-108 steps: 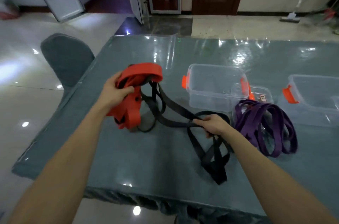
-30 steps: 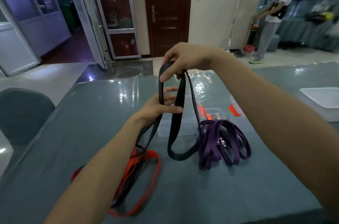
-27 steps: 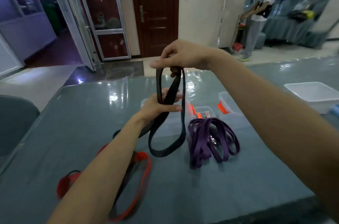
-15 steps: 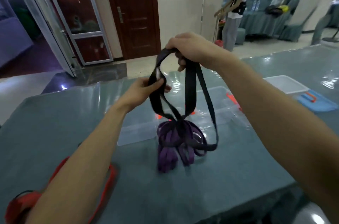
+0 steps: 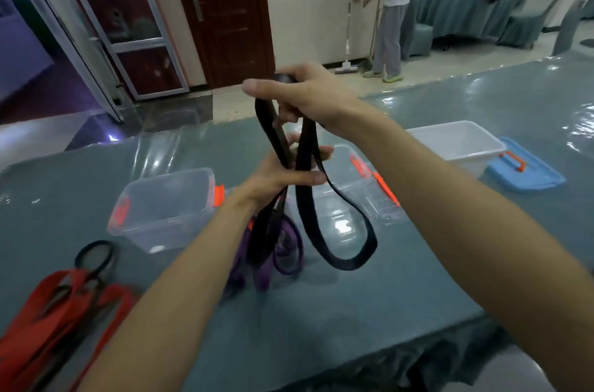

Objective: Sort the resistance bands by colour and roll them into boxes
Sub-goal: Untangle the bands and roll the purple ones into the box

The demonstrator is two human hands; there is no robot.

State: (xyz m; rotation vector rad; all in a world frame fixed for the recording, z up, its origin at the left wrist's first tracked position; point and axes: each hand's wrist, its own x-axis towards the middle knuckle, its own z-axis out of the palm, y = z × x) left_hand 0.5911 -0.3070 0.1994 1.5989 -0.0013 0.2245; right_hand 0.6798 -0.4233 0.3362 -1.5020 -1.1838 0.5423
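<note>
My right hand (image 5: 302, 96) grips the top of a black band (image 5: 305, 205) and holds it up above the table. Lower down, my left hand (image 5: 283, 176) is curled round the same band's strands, and a loop hangs free beneath it. A pile of purple bands (image 5: 283, 250) lies on the table under my left wrist, partly hidden. Red bands (image 5: 48, 305) lie at the near left with thin black bands (image 5: 94, 256) mixed in. Three clear boxes stand behind: one at the left (image 5: 167, 205), one in the middle (image 5: 360, 189), one at the right (image 5: 456, 144).
The table (image 5: 369, 301) has a glossy grey-green cover; its near edge runs across the lower right. A blue lid (image 5: 527, 171) with an orange handle lies by the right box. A person (image 5: 390, 6) stands far back by the wall.
Both hands have left the red bands on the table and lifted a black band. Over the last second my left hand slid down its strands, and the view swung right.
</note>
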